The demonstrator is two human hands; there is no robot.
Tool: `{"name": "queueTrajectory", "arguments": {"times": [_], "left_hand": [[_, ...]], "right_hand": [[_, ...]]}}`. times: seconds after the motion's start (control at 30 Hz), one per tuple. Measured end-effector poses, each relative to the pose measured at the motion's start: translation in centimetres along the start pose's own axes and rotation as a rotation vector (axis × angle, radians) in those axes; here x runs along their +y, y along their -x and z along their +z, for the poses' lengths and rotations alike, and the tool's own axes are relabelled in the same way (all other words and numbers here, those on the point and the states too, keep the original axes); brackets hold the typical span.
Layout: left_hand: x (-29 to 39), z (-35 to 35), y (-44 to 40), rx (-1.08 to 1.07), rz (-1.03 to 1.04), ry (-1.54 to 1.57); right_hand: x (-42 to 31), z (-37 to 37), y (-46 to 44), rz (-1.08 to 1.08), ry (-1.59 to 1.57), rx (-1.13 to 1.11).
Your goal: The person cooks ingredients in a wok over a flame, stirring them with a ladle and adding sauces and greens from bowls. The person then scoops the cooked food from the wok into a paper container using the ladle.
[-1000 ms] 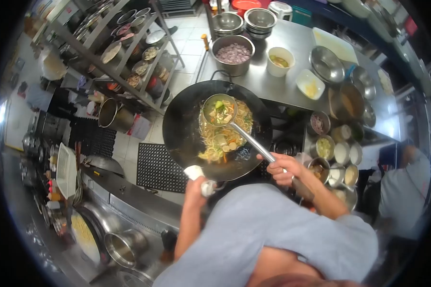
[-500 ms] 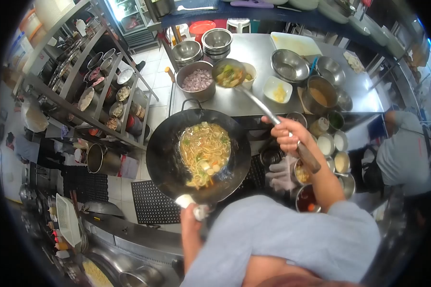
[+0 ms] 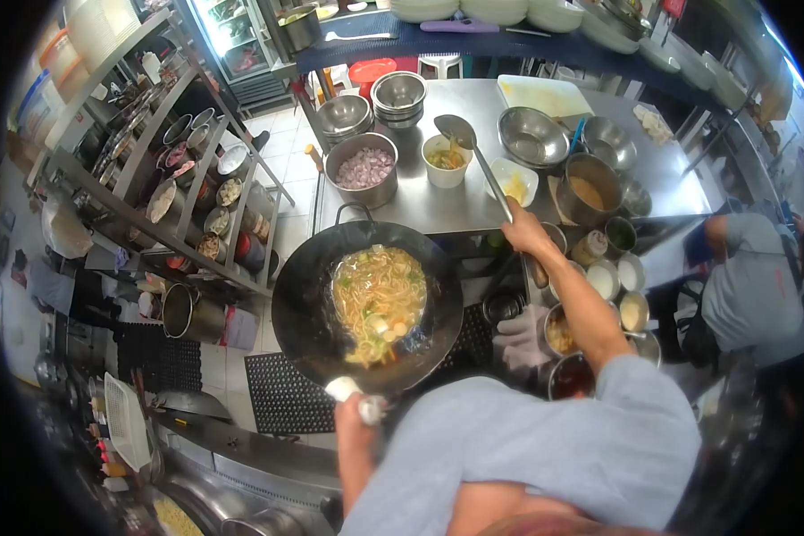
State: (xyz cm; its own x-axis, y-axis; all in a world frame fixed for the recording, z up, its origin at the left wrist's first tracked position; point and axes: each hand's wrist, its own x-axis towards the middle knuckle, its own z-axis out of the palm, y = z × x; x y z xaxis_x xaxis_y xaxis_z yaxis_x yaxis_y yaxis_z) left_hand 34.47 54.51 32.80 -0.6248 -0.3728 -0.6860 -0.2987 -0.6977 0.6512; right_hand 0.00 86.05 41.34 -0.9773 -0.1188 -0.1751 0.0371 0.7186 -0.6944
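Observation:
My right hand (image 3: 525,230) grips the handle of a long ladle (image 3: 481,161). The ladle's bowl is tipped above a white tub (image 3: 447,171) with soup and vegetables inside, and some food clings to its edge. My left hand (image 3: 354,420) is closed around a white cloth (image 3: 342,389) at the near rim of a black wok (image 3: 304,295); the wok's handle under the cloth is hidden. Noodles (image 3: 380,290) in broth with vegetable pieces lie in the wok, which is held in front of the counter.
A pot of chopped onions (image 3: 366,170) stands left of the tub, a white bowl (image 3: 527,183) right of it. Steel bowls (image 3: 533,138) and a cutting board (image 3: 545,96) sit farther back on the steel counter (image 3: 411,214). A co-worker (image 3: 750,277) is at the right; shelving (image 3: 152,116) stands left.
The full ladle has tipped over the white tub, and its vegetables and broth are now in the tub. My right hand has turned. The wok stays nearly in place.

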Motion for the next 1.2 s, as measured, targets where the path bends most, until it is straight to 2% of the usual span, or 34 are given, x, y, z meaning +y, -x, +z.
{"name": "queueTrajectory", "arguments": {"times": [0.07,0.17,0.27,0.33,0.37,0.4,0.43,0.47,0.53,0.57,0.63,0.67,0.73,0.8,0.83,0.87,0.97,1.03,1.07,1.13,1.2], "left_hand": [[0.4,0.7,0.5,0.04,-0.002,-0.009],[-0.2,-0.4,-0.3,-0.014,0.008,0.003],[0.0,0.1,-0.2,0.047,-0.008,-0.004],[0.2,0.2,-0.1,0.063,-0.033,-0.043],[0.0,0.3,0.1,0.067,0.003,-0.008],[0.3,0.5,0.5,0.064,-0.018,-0.023],[0.4,0.6,0.6,0.048,-0.015,-0.028],[0.2,0.1,0.1,0.024,-0.039,-0.036],[0.8,1.0,0.5,0.038,-0.023,0.015],[0.8,1.1,0.5,0.038,-0.028,0.008],[1.0,1.0,0.6,0.066,-0.037,0.013],[1.1,1.1,0.7,0.029,-0.036,0.014],[1.3,1.2,0.9,-0.005,-0.037,0.014],[1.4,1.5,1.0,0.026,-0.054,0.014],[1.6,1.6,1.0,0.031,-0.056,0.018],[1.7,1.6,1.0,0.013,-0.056,0.018],[1.5,1.5,1.0,0.011,-0.044,0.022],[1.5,1.4,0.9,0.013,-0.03,0.019],[1.5,1.4,0.9,0.006,-0.035,0.016],[1.5,1.4,0.8,-0.008,-0.04,0.009],[1.7,1.4,0.8,-0.01,-0.051,0.008]], "right_hand": [[0.9,0.3,-0.3,0.017,0.035,-0.04],[2.9,2.2,-1.2,-0.046,0.095,0.04],[3.2,3.5,-0.4,0.012,0.095,-0.082],[5.5,5.7,-0.1,-0.128,0.27,0.046],[3.8,5.3,1.2,-0.027,0.257,-0.019],[3.4,5.3,2.1,-0.027,0.198,-0.034],[-0.1,3.9,4.0,0.097,0.061,-0.123],[0.0,3.9,4.1,0.084,0.035,-0.155],[3.7,6.1,3.4,-0.239,0.301,0.095],[4.0,6.4,3.8,-0.246,0.309,0.069],[3.8,6.8,5.5,-0.371,0.111,0.175],[-1.5,4.3,8.6,-0.024,-0.112,-0.11],[-2.5,2.6,10.8,0.115,-0.252,-0.417],[-3.0,2.6,13.2,0.14,-0.26,-0.598],[-1.4,3.8,13.9,-0.024,-0.146,-0.582],[-0.6,5.1,14.5,-0.139,-0.16,-0.619],[0.2,5.0,15.3,-0.169,-0.018,-0.743],[0.3,4.9,15.2,-0.44,0.326,-0.684],[0.5,5.0,15.1,-0.438,0.325,-0.684],[1.3,5.2,14.5,-0.694,0.596,-0.604],[2.6,4.5,13.2,-0.772,0.654,-0.538]]}}
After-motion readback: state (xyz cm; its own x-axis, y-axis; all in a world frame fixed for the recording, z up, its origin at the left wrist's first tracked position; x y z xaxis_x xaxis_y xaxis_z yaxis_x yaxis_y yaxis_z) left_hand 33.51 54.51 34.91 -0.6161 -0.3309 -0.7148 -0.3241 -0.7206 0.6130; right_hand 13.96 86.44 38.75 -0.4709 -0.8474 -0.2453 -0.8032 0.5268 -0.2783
